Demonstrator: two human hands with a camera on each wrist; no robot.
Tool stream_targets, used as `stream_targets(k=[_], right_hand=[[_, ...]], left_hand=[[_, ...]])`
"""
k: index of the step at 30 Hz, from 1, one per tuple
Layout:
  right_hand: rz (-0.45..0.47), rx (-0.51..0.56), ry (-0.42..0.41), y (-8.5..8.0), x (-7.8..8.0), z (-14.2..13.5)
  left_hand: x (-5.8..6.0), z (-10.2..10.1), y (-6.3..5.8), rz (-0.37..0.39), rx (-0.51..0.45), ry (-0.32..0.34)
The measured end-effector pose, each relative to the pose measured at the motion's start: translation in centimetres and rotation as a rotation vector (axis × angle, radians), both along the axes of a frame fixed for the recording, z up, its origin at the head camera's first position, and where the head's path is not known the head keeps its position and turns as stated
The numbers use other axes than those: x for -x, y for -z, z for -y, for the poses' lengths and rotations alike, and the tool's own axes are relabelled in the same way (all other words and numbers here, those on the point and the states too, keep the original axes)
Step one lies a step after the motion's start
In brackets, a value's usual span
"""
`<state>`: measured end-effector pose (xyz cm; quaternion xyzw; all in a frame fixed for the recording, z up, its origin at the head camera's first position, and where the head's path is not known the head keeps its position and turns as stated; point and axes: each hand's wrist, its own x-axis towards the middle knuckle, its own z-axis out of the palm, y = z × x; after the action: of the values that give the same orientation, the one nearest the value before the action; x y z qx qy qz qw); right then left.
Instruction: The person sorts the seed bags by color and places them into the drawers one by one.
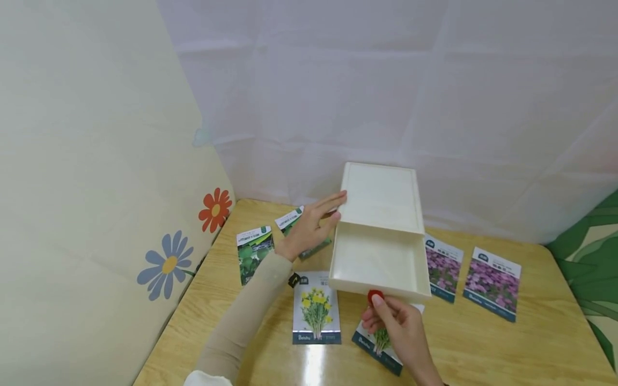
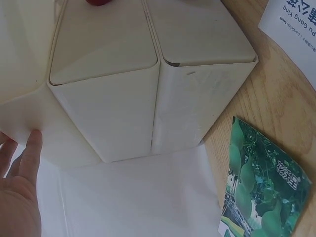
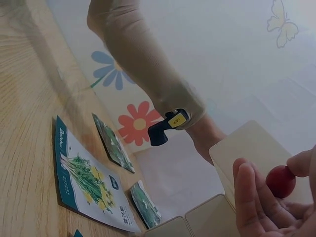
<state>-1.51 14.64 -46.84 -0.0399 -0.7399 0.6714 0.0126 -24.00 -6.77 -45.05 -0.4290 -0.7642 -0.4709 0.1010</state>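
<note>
Right hand [image 1: 403, 328] pinching red knob [image 1: 374, 296] | left hand [image 1: 311, 231] spread against box [image 1: 381, 195] | closed drawers [image 2: 104, 42]: left wrist, not head

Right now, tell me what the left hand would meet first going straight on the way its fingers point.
The left hand would likely meet the side of the white box first; it seems to touch it, though depth is unclear.

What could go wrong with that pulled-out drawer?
The drawer is pulled well out, so tugging harder on its red knob with the right hand might pull it free. The drawer unit could tip forward if the left hand, against its side, let go. The seed packet below the right hand might get bumped.
</note>
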Motion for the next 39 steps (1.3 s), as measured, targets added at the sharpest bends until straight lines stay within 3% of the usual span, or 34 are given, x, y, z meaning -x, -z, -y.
stream_targets(k=[24,31,39], right_hand=[[-0.042,0.044,-0.015,0.7,-0.1,0.1],[-0.086,0.031,-0.098,1.0,0.1,-0.2],[-0.025,-0.016,-0.111,1.9,-0.2,0.2]], left_hand=[[-0.3,-0.1,-0.4,0.022,0.009,-0.016],[-0.1,-0.1,-0.5,0.042,-0.043,-0.023],[-1.1,0.5,0.1,0.042,-0.044,-0.044]])
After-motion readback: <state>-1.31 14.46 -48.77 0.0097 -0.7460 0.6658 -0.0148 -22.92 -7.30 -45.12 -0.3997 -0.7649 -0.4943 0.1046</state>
